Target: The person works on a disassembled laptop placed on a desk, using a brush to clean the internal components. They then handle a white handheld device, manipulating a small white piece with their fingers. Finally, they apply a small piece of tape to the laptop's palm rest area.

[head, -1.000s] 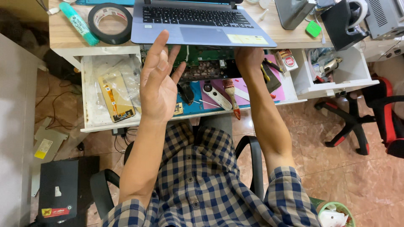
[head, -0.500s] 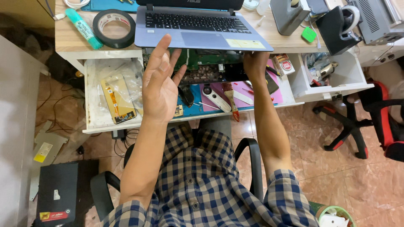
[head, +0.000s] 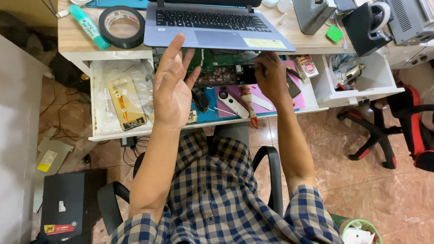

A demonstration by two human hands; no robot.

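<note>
My left hand [head: 174, 88] is raised above the open desk drawer [head: 97, 113], palm towards me, fingers spread, holding nothing. My right hand [head: 271, 74] reaches into the drawer just under the front edge of a grey-blue laptop [head: 217, 22]. Its curled fingers grip the right end of a green circuit board [head: 217, 61] lying there. Below the board are a blue mat [head: 212, 115] and a pink mat [head: 271, 97], with a red-handled brush [head: 247, 101] and a white tool [head: 230, 103] on them.
A black tape roll [head: 121, 26] and a green tube [head: 88, 26] lie on the desk to the left of the laptop. A gold phone part [head: 126, 106] sits in the left drawer section. A white side drawer [head: 361, 86], a red-and-black chair [head: 407, 131] and a black box [head: 63, 203] surround me.
The view has tilted slightly, so the desk sits lower in the picture. Both hands keep nearly the same places; the left stays raised and open, the right stays on the board.
</note>
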